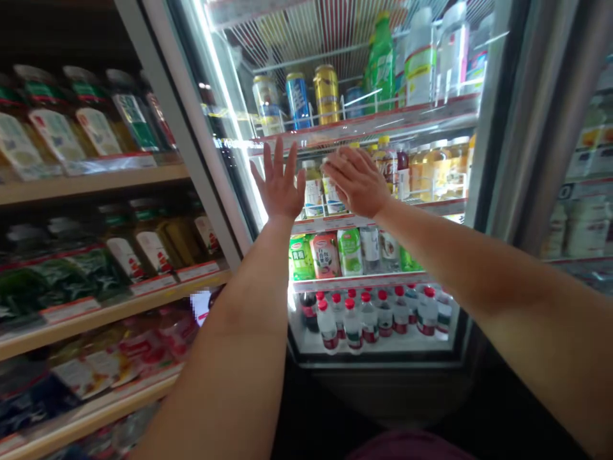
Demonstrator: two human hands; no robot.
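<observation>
My left hand (280,195) reaches out in front of a lit drinks fridge, palm forward and fingers spread, holding nothing. Close to its right, my right hand (363,182) is raised with the fingers stretched out to the left, and nothing shows in it. Behind both hands, bottles with white labels (313,197) stand on the middle shelf. Above them are a blue can (297,101), a gold can (327,96) and a large green bottle (382,64). Below sit a green carton (301,257) and a pink carton (325,255). Whether either hand touches glass, I cannot tell.
Several red-capped water bottles (353,327) fill the fridge's bottom. A wooden shelf unit (96,182) with bottled drinks (55,131) runs along the left. At the right is a metal fridge frame (536,121), with more bottles (587,223) beyond it.
</observation>
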